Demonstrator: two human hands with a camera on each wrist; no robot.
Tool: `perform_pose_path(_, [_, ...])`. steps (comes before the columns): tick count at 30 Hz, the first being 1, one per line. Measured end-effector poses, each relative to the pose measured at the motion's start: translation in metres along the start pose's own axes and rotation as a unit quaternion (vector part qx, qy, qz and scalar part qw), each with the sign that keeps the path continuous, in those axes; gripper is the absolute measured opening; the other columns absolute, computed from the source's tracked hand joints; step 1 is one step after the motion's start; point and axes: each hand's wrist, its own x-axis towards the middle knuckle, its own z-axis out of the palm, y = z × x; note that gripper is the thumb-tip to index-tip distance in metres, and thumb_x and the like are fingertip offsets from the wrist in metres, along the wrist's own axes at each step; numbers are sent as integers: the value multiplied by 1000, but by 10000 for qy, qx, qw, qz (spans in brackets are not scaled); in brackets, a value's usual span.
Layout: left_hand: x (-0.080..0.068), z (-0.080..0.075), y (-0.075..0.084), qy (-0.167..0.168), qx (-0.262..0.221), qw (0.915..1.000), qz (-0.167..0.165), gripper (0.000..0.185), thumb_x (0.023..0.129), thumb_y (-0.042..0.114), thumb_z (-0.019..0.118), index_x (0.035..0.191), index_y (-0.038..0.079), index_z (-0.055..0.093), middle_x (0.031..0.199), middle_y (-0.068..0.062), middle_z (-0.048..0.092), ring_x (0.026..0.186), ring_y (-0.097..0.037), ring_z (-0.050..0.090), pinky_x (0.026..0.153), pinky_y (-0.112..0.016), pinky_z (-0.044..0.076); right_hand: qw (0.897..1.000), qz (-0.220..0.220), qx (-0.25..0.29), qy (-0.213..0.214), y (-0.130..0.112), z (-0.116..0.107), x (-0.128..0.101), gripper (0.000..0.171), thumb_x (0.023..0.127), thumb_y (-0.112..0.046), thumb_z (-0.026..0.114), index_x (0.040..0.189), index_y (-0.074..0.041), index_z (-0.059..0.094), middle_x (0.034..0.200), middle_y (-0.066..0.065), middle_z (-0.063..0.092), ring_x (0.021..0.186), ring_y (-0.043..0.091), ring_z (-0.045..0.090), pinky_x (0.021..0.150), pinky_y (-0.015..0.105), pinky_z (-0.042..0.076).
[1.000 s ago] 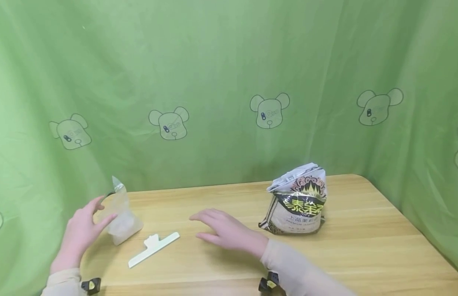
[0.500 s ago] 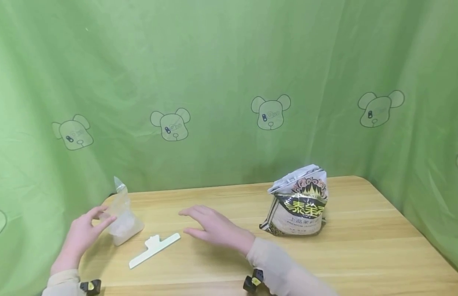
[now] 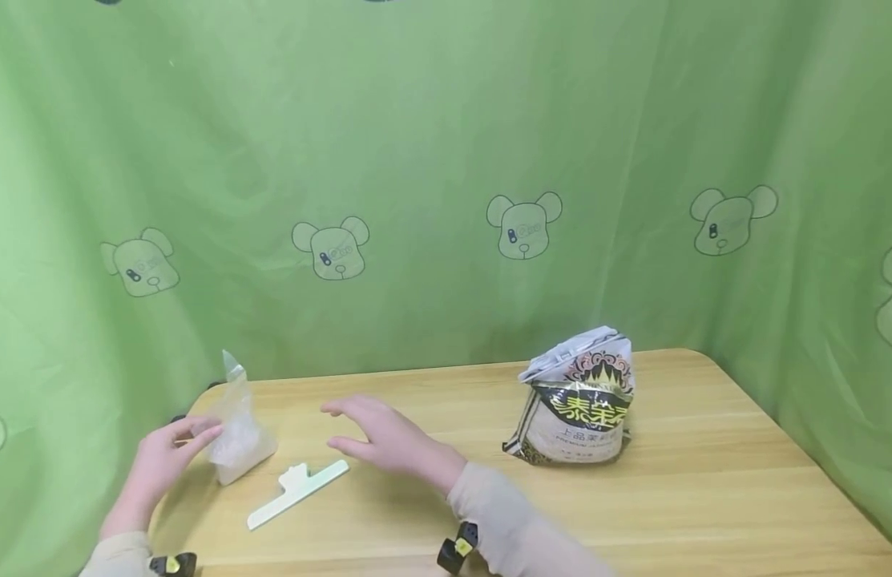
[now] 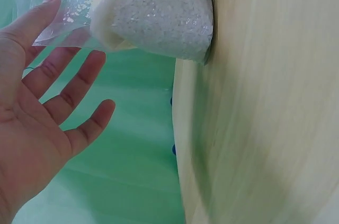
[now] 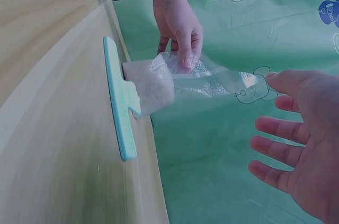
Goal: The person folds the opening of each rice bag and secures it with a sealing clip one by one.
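From the head view, the left hand [image 3: 160, 458] touched a clear bag of rice [image 3: 235, 425] at the lower left of the frame, fingers straight, while the right hand [image 3: 388, 437] hovered flat above the counter [image 3: 705, 497], near a white clip [image 3: 296, 493]. A printed rice sack [image 3: 579, 401] stood right of centre.

The left wrist view showed an open palm [image 4: 37, 128] beside the bag [image 4: 153, 12].

The right wrist view showed spread fingers [image 5: 280, 128] at the right edge, well apart from the clip [image 5: 121, 102].

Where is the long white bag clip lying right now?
In the head view the bag clip lies flat on the wooden table, left of centre, just right of the clear bag of rice and below the right hand, untouched.
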Motion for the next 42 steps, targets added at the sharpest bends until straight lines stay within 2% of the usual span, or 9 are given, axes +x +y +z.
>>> perform_pose_path(2, [-2, 2, -1, 49, -8, 10000, -3, 38, 95, 37, 61, 117, 6, 67, 115, -21, 70, 94, -13, 64, 84, -50, 54, 10000, 37, 10, 14, -1, 4, 3, 48, 99, -36, 54, 141, -13, 47, 137, 2, 59, 128, 15, 54, 111, 31, 40])
perform_pose_path(5, [-2, 5, -2, 140, -57, 9999, 9, 35, 94, 36, 63, 113, 7, 69, 111, -19, 71, 88, 12, 52, 81, -46, 55, 9999, 126, 73, 19, -4, 9, 7, 49, 99, -38, 53, 141, -14, 47, 137, 2, 58, 128, 15, 54, 111, 31, 41])
perform_pose_path(9, [0, 8, -2, 315, -32, 9995, 58, 28, 93, 32, 66, 107, 8, 72, 106, -16, 73, 83, 23, 42, 77, -34, 52, 9991, 289, 291, 70, -9, 11, 14, 49, 99, -39, 53, 142, -16, 47, 138, 2, 58, 129, 14, 54, 111, 31, 41])
perform_pose_path(19, [3, 10, 2, 529, -165, 9984, -135, 26, 93, 31, 65, 102, 8, 72, 104, -15, 74, 80, 22, 43, 75, -22, 45, 9919, 590, 1052, 386, -17, 13, 33, 48, 99, -40, 53, 140, -16, 48, 135, 1, 60, 126, 14, 55, 107, 30, 44])
perform_pose_path(25, [3, 11, 3, 636, -199, 9976, -165, 26, 93, 29, 67, 99, 5, 71, 95, -14, 74, 77, 17, 46, 73, -23, 45, 9837, 871, 1504, 457, -19, 22, 42, 47, 98, -35, 56, 140, -17, 48, 134, 4, 61, 125, 16, 55, 103, 27, 46])
perform_pose_path(28, [4, 12, 4, 668, -152, 9975, -188, 25, 93, 30, 66, 99, 6, 71, 92, -11, 73, 77, 13, 48, 72, -23, 45, 9811, 1060, 1580, 350, -19, 29, 46, 49, 98, -36, 57, 141, -16, 47, 134, 5, 61, 126, 17, 55, 103, 28, 46])
perform_pose_path(33, [6, 13, 7, 694, -192, 9972, -181, 25, 93, 29, 66, 98, 5, 71, 95, -14, 72, 81, 5, 51, 74, -27, 44, 9787, 1327, 1562, 140, -17, 42, 48, 52, 97, -38, 57, 143, -15, 45, 135, 7, 59, 126, 19, 55, 104, 31, 46])
perform_pose_path(42, [8, 12, 12, 701, -439, 9963, -232, 25, 95, 29, 63, 98, 5, 70, 99, -16, 71, 75, 12, 50, 67, -19, 47, 9769, 1533, 1477, 167, -13, 49, 41, 54, 96, -39, 59, 144, -18, 44, 135, 7, 58, 124, 20, 55, 103, 34, 47])
